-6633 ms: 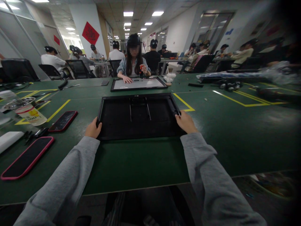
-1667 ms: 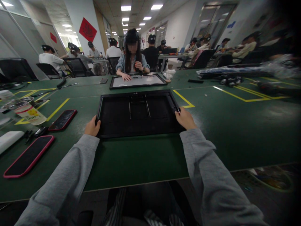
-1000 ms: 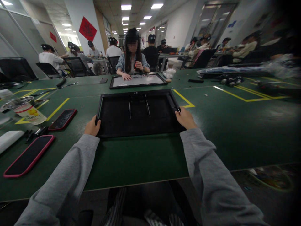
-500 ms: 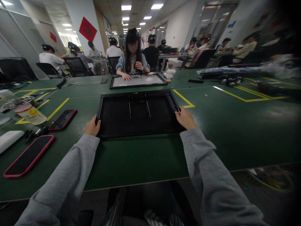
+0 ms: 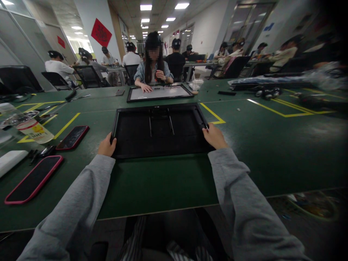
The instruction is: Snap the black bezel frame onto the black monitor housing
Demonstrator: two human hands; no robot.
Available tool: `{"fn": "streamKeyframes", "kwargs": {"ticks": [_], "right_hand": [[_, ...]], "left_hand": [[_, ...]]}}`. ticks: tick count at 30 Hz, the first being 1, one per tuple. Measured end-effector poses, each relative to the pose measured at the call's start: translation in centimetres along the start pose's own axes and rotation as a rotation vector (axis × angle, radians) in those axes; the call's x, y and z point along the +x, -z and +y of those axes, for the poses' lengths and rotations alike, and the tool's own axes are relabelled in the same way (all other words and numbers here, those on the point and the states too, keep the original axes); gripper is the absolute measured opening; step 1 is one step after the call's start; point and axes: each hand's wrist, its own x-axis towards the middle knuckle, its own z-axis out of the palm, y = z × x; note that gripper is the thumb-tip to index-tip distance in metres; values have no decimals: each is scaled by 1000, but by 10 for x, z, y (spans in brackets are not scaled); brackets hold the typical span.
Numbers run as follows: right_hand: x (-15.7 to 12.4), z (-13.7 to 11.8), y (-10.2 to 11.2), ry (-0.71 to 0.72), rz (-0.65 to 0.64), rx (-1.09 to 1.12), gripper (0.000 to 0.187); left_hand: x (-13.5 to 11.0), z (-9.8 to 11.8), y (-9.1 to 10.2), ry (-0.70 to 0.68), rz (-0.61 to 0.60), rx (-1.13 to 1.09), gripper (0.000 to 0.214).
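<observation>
A black rectangular monitor shell (image 5: 160, 130) lies flat on the green table (image 5: 163, 181) in front of me, its ribbed inside facing up. My left hand (image 5: 107, 145) is closed on the shell's near left edge. My right hand (image 5: 214, 136) is closed on the near right edge, fingers curled over the rim. A small bright tip shows just above my right fingers; I cannot make out what it is. Both my sleeves are grey.
Left of me lie a pink-cased phone (image 5: 32, 179), a red-cased phone (image 5: 73, 137), a plastic bottle (image 5: 29, 128) and a white box (image 5: 11, 161). Across the table a person (image 5: 153, 61) works on a white panel (image 5: 159, 93). Yellow tape lines (image 5: 213, 116) mark the table; more people sit behind.
Almost nothing differs. Both hands stay on the shell's edges; since the earliest frame the view has shifted slightly, and the person opposite has raised a hand from the panel.
</observation>
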Motion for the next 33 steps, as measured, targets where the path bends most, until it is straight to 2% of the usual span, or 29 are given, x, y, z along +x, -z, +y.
{"fn": "streamKeyframes", "kwargs": {"ticks": [33], "right_hand": [[1, 2, -3, 26, 21, -6, 35]], "left_hand": [[2, -5, -3, -18, 14, -9, 57]]}}
